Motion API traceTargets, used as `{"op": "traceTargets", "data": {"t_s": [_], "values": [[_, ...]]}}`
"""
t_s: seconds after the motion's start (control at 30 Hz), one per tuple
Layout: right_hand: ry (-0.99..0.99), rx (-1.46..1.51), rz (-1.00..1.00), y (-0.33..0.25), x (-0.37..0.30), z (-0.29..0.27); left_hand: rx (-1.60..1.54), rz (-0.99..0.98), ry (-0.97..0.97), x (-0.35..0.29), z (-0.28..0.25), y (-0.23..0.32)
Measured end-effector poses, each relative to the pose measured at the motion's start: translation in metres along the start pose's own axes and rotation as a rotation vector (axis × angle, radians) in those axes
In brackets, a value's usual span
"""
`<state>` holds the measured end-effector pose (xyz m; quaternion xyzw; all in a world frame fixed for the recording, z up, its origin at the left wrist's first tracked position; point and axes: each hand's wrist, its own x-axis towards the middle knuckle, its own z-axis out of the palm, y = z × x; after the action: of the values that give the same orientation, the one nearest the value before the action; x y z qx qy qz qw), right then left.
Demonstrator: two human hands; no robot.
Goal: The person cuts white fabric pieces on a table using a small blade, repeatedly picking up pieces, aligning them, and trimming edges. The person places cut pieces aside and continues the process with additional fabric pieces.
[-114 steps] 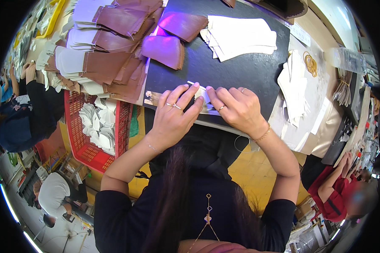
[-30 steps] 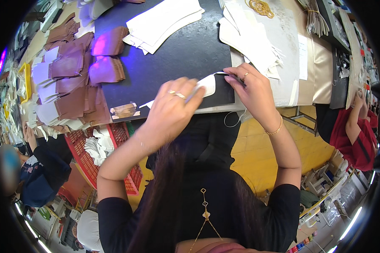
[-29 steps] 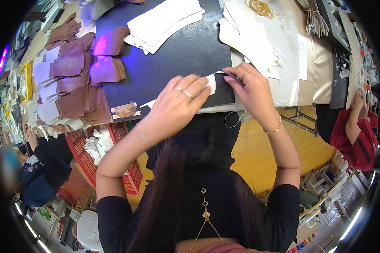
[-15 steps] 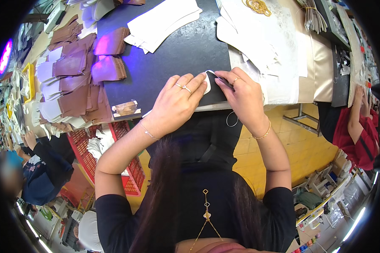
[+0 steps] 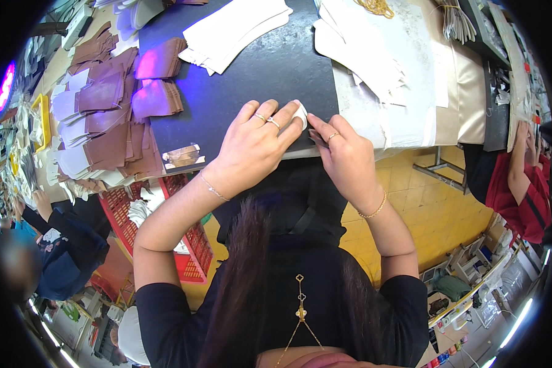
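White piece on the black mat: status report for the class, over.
Left hand over white piece. Right hand at its right edge, hold unclear. Brown stacks apart, to the left.

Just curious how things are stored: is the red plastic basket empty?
Not empty: flat white pieces show inside the red plastic basket. How full, I can't tell.

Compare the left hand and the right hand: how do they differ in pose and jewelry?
The left hand lies flatter, partly covering the white piece; the right hand has curled fingers beside it.

The left hand shows two rings, the right hand one.

The left hand wears a thin pale bracelet, the right hand a gold chain.

Both are ungloved.
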<state>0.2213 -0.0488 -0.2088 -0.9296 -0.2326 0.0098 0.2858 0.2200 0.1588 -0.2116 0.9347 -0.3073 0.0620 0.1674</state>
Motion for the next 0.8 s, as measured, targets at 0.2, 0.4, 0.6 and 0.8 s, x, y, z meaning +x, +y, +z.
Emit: {"op": "traceTargets", "data": {"t_s": [0.2,0.4,0.6,0.8], "values": [[0.013,-0.087,0.013,-0.011,-0.011,0.009,-0.013,0.002,-0.076,-0.002,-0.001,-0.002],[0.021,-0.142,0.011,-0.015,-0.015,0.011,0.016,0.026,-0.043,0.0,0.0,-0.004],[0.029,-0.192,-0.011,-0.018,-0.014,0.011,0.018,0.042,-0.058,0.002,0.001,-0.006],[0.003,-0.301,-0.067,-0.022,-0.012,0.01,0.038,0.067,-0.052,0.005,-0.001,-0.016]]}}
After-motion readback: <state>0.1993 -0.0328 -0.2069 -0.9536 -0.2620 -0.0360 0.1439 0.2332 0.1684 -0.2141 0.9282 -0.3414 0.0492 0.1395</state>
